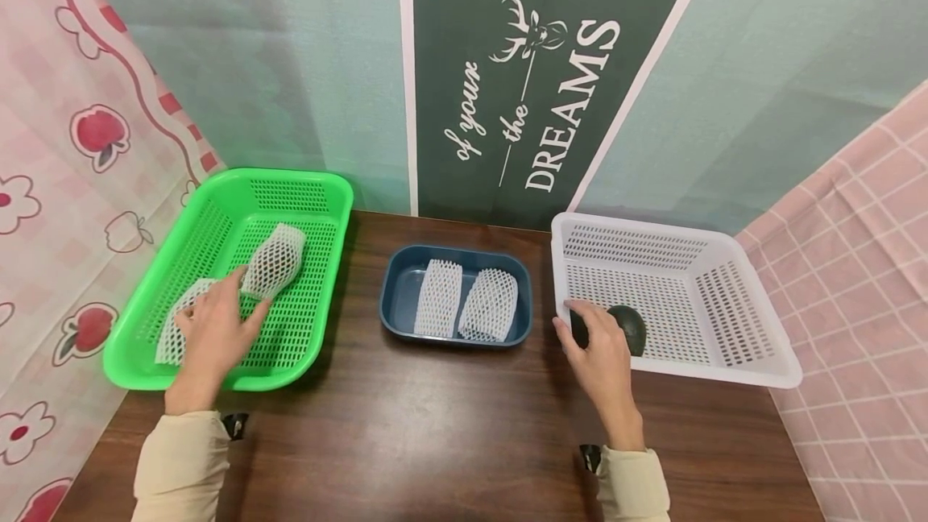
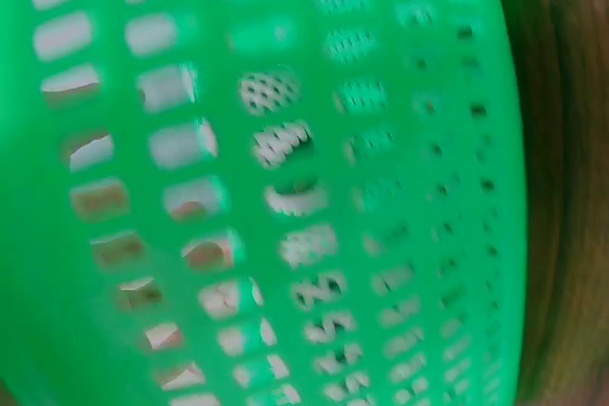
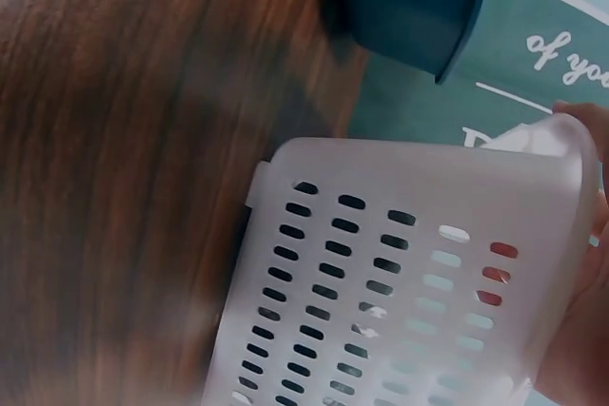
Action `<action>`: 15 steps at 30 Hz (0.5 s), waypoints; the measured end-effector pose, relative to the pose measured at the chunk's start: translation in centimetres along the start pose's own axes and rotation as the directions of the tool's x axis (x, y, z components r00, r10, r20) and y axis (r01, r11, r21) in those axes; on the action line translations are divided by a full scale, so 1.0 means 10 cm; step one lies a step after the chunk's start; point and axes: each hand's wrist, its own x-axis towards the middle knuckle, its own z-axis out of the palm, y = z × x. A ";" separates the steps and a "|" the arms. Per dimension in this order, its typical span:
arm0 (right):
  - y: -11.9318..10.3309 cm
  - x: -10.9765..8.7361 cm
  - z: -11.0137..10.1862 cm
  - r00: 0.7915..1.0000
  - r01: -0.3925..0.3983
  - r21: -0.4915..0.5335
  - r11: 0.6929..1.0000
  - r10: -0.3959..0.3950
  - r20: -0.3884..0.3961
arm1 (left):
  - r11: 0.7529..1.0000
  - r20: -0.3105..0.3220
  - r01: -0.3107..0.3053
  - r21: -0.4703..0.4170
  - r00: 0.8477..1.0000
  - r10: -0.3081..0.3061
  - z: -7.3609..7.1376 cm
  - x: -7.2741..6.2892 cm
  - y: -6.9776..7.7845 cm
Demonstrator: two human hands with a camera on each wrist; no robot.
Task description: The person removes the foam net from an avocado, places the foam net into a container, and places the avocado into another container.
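In the head view, my left hand (image 1: 217, 333) is inside the green basket (image 1: 337, 264), its thumb and index finger spread at the lower end of a fruit in a white foam net (image 1: 277, 260). Another white net-covered piece (image 1: 171, 337) lies to its left, partly hidden by the hand. At the near left corner of the white basket (image 1: 786, 361), my right hand (image 1: 600, 353) curves its fingers and thumb around a dark green avocado (image 1: 577, 330), mostly hidden. A second avocado (image 1: 629, 329) lies just to its right. The right wrist view shows part of that hand (image 3: 576, 330) behind the basket wall.
Between the baskets stands a dark blue tray (image 1: 395, 325) holding two white foam nets (image 1: 438, 296). All three containers stand on a brown wooden table (image 1: 406, 433). Printed cloth (image 1: 304, 87) hangs behind, with patterned cloths on both sides.
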 end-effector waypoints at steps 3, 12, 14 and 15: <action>0.02 -0.02 0.02 0.999 0.021 -0.030 0.999 -0.022 -0.025 | 1.000 0.011 0.021 0.002 1.000 -0.021 -0.02 0.00 -0.08; 0.02 -0.02 0.04 0.999 0.023 -0.056 0.998 -0.025 -0.039 | 0.997 0.003 0.077 0.008 0.997 -0.077 -0.02 0.01 -0.29; 0.03 -0.01 0.05 0.999 0.020 -0.057 0.998 -0.023 -0.045 | 0.995 0.000 0.095 0.005 0.995 -0.095 -0.03 0.01 -0.31; 0.03 -0.01 0.05 0.999 0.018 -0.059 0.998 -0.021 -0.046 | 0.994 -0.003 0.107 0.002 0.994 -0.107 -0.04 0.01 -0.32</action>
